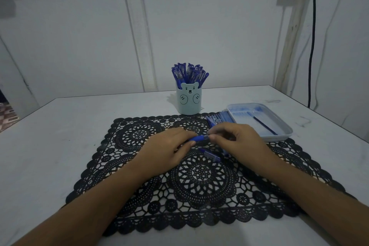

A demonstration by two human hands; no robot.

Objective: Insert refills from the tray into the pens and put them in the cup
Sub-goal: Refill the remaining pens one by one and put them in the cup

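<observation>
Over the middle of the black lace mat, both hands hold one blue pen level. My left hand grips its left part and my right hand pinches its right end. Just below them a blue pen cap lies on the mat. A pale blue bear-face cup packed with several blue pens stands behind the mat. To the right sits a white tray with one dark refill in it. A small pile of blue pens lies at the tray's left edge.
The grey table ends at a white wall close behind the cup. A black cable hangs down the wall at the right. The table's left edge drops off near a patterned floor.
</observation>
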